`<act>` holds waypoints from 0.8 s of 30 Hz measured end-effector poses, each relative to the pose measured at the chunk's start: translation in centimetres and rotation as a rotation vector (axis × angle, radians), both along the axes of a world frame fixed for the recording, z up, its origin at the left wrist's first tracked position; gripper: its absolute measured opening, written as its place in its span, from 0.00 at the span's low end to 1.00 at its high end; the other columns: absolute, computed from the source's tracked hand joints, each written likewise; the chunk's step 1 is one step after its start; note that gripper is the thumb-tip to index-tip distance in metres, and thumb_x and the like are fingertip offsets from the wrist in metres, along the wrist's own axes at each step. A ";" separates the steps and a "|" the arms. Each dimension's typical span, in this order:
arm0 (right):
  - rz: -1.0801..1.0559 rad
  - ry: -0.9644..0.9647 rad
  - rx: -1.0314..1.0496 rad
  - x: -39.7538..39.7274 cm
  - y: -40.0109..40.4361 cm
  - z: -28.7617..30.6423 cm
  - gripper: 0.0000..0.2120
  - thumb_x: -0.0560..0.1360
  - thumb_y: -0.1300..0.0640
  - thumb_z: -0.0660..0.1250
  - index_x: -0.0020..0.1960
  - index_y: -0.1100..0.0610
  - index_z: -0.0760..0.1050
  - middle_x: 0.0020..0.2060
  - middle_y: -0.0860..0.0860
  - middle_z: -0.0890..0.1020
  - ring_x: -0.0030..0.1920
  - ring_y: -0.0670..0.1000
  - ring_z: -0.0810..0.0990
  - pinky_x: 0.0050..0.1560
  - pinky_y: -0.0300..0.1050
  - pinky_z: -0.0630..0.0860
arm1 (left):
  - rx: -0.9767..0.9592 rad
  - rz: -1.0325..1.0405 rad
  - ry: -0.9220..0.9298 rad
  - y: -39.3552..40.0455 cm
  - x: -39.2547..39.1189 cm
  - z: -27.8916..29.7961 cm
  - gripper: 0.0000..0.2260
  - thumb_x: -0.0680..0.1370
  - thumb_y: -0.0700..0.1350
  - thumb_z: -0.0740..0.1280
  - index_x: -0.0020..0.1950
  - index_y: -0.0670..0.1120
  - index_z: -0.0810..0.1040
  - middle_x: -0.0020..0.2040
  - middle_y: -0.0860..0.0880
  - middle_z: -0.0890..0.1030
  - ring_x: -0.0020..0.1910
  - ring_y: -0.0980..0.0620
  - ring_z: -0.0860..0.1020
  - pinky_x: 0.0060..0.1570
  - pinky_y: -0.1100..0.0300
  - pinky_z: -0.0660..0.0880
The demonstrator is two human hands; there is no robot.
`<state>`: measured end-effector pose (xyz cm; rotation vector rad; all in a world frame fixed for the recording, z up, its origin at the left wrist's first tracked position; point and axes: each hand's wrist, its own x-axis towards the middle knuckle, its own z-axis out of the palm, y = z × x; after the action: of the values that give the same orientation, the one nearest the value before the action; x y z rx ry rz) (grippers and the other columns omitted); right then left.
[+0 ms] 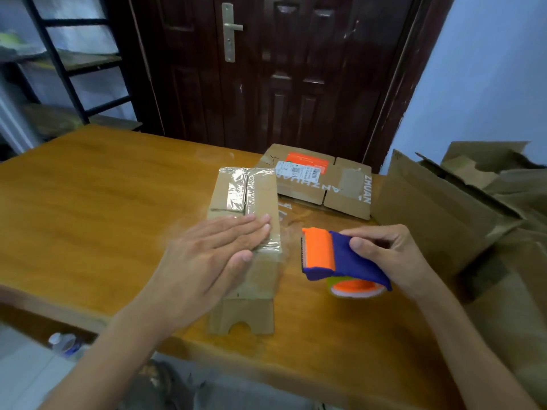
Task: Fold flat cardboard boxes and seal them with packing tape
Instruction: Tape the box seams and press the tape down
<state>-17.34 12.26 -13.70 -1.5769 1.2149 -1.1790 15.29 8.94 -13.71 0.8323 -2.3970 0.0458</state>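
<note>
Left hand (219,247), released, flattens tape onto the box (245,229); right hand (384,253) grasps the tape dispenser (340,261) clear, at right.

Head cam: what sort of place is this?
Probably a room in a home used for packing: a wooden table before a dark panelled door, metal shelving to the left, loose cardboard boxes piled right.
</note>
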 end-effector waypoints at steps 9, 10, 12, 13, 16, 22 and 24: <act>0.053 0.289 0.012 -1.5 0.0 2.4 0.12 0.78 0.52 0.68 0.59 0.49 0.84 0.46 0.46 0.89 0.43 0.47 0.86 0.40 0.37 0.80 | 0.008 0.001 -0.145 -0.3 0.4 -0.3 0.23 0.86 0.63 0.57 0.81 0.59 0.67 0.81 0.58 0.67 0.81 0.60 0.62 0.78 0.52 0.65; 0.061 0.342 0.005 -1.7 0.0 2.7 0.12 0.78 0.50 0.68 0.59 0.48 0.84 0.46 0.46 0.88 0.44 0.48 0.86 0.41 0.38 0.80 | 0.005 0.004 -0.145 -0.4 0.4 -0.3 0.24 0.86 0.63 0.57 0.81 0.59 0.67 0.81 0.58 0.67 0.81 0.61 0.62 0.78 0.53 0.64; 0.060 0.425 -0.015 -1.7 0.2 3.3 0.13 0.78 0.47 0.68 0.60 0.45 0.83 0.46 0.43 0.88 0.46 0.48 0.86 0.42 0.38 0.81 | -0.005 0.002 -0.140 -0.4 0.4 -0.5 0.24 0.86 0.63 0.59 0.81 0.59 0.66 0.81 0.58 0.67 0.81 0.61 0.62 0.79 0.55 0.62; 0.061 0.472 -0.034 -1.5 0.2 3.7 0.13 0.78 0.46 0.68 0.61 0.45 0.83 0.46 0.40 0.88 0.47 0.47 0.86 0.42 0.38 0.81 | -0.009 0.005 -0.126 -0.4 0.4 -0.6 0.24 0.85 0.63 0.59 0.81 0.59 0.67 0.81 0.59 0.67 0.81 0.62 0.62 0.80 0.57 0.61; 0.057 0.614 -0.032 -0.4 0.1 5.3 0.13 0.77 0.42 0.69 0.61 0.40 0.81 0.45 0.33 0.86 0.48 0.40 0.85 0.41 0.33 0.79 | -0.001 0.006 -0.112 -0.4 0.3 -0.8 0.25 0.85 0.63 0.60 0.81 0.61 0.66 0.81 0.60 0.66 0.81 0.62 0.61 0.79 0.54 0.63; 0.019 0.952 -0.030 4.0 -0.8 8.7 0.12 0.78 0.36 0.66 0.58 0.36 0.83 0.45 0.33 0.83 0.46 0.42 0.82 0.44 0.36 0.80 | 0.021 0.012 -0.074 -0.3 0.0 -0.9 0.25 0.84 0.66 0.58 0.81 0.61 0.67 0.80 0.59 0.67 0.81 0.61 0.62 0.77 0.50 0.66; -0.035 1.093 -0.079 5.5 -1.2 9.4 0.13 0.78 0.35 0.66 0.57 0.37 0.83 0.44 0.37 0.84 0.44 0.43 0.81 0.47 0.42 0.82 | 0.024 0.013 -0.068 -0.4 0.1 -0.8 0.25 0.84 0.66 0.58 0.80 0.61 0.67 0.80 0.59 0.68 0.80 0.61 0.63 0.77 0.50 0.66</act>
<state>-11.80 11.06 -4.28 -2.3639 1.8507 -0.2991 15.35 8.59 -14.47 0.8700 -2.4604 0.0513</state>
